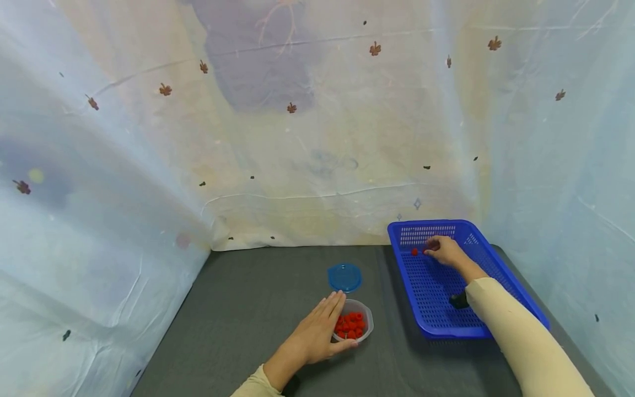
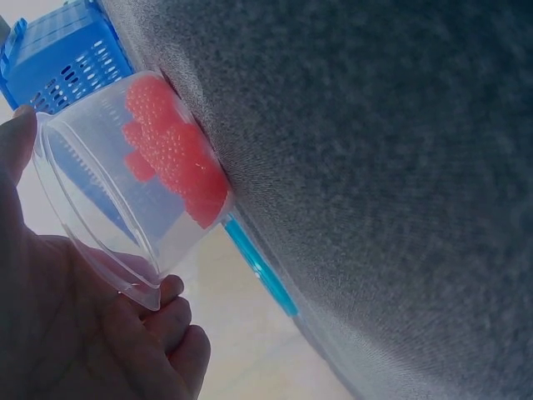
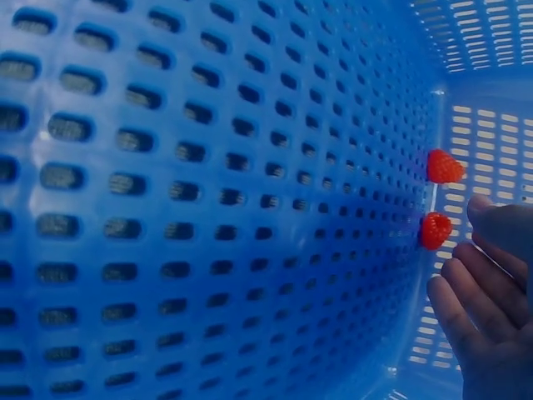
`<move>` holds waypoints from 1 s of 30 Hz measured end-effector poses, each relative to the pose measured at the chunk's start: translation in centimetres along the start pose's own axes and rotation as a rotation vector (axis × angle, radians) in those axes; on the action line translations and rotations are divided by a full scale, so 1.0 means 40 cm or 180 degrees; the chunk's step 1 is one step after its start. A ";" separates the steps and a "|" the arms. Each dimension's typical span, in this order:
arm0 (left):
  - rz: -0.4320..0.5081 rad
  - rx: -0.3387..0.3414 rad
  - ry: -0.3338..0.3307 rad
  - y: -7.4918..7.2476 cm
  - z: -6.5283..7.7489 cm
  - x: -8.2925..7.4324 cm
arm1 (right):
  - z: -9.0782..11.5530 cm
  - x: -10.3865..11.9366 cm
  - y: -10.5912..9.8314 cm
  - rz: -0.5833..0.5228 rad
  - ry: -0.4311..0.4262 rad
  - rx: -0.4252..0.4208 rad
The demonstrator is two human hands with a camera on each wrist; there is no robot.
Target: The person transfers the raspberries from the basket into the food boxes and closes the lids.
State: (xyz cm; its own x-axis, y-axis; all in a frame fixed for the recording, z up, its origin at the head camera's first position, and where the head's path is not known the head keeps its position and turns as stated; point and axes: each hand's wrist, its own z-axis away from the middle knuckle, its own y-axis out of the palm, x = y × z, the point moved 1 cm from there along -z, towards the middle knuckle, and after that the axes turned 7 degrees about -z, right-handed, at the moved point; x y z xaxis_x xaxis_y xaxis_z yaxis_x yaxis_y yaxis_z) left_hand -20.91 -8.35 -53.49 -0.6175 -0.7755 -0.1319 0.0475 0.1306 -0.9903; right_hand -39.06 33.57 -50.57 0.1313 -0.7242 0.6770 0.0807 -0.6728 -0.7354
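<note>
My left hand (image 1: 315, 333) holds a clear plastic container (image 2: 108, 167) with its thumb on one side of the rim and its fingers along the other. Red raspberries (image 1: 352, 325) lie in the bottom of this container. Over at the right, my right hand (image 1: 446, 252) reaches into a blue perforated basket (image 1: 421, 320). Two raspberries lie at the basket's far end: one raspberry (image 3: 435, 231) is just ahead of the parted thumb and fingers, and another raspberry (image 3: 445, 167) sits beside it. The right fingers are loosely bent with nothing between them.
A round blue lid (image 1: 344, 277) lies on the dark grey table (image 1: 238, 320) just beyond the container. Inside the basket, a dark object (image 1: 458, 300) shows beside the right sleeve. Patterned sheets (image 1: 317, 138) hang behind the table and at both sides.
</note>
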 end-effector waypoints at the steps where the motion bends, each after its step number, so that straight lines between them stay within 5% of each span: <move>1: 0.0001 -0.0001 -0.0002 -0.001 0.000 0.000 | 0.000 0.000 0.001 0.0006 -0.0008 0.0009; 18: 0.0015 0.0010 -0.0015 -0.001 0.001 0.001 | 0.007 -0.008 0.003 0.0188 -0.0038 0.0217; 30: 0.0003 -0.0021 -0.0010 -0.004 0.001 -0.004 | -0.001 -0.025 0.007 0.0256 -0.0020 0.0048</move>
State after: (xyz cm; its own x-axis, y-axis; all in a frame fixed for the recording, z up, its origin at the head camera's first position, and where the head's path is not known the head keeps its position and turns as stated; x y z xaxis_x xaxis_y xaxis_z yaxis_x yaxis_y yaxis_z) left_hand -20.79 -8.28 -53.33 -0.6150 -0.7772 -0.1328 0.0429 0.1352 -0.9899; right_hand -39.20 34.09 -51.44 0.1440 -0.7748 0.6155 0.0844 -0.6101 -0.7878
